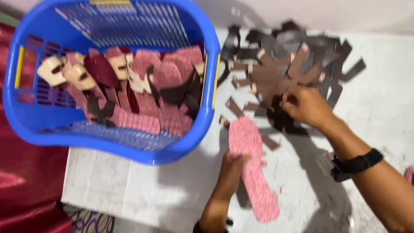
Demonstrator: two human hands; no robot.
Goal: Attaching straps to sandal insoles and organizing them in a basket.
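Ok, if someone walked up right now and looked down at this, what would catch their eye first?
Probably the bright blue plastic basket at upper left, piled with pink and maroon sandal soles and straps. Next, the pink speckled sole held by the left hand at centre, low over the grey surface. Above it, the right hand reaches into a dark brown heap of straps.

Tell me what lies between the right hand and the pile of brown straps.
Nothing visible does. The right hand already rests on the brown strap pile, fingers touching it. The left hand holds the pink sole apart from the pile, beside the blue basket.
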